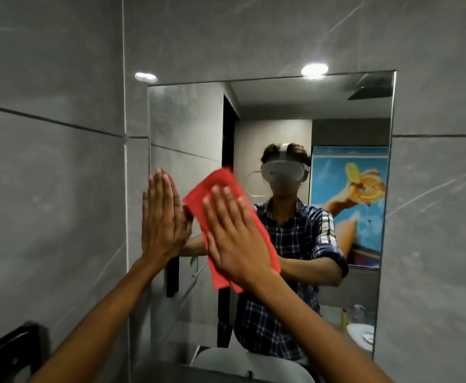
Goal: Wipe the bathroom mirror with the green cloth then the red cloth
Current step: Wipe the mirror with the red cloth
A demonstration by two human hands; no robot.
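The frameless bathroom mirror (pixel 187 120) hangs on a grey tiled wall in front of me. My right hand (pixel 234 233) lies flat, fingers spread, pressing the red cloth (pixel 218 183) against the glass left of centre. The cloth sticks out above and below the palm. My left hand (pixel 162 217) rests flat and bare at the mirror's left edge, fingers together and pointing up. The green cloth is not in sight.
Grey tiled walls (pixel 46 175) surround the mirror on both sides. A white basin (pixel 223 363) shows at the bottom edge under the mirror. A dark fixture (pixel 10 352) sits low on the left wall. The glass reflects a person and a colourful poster.
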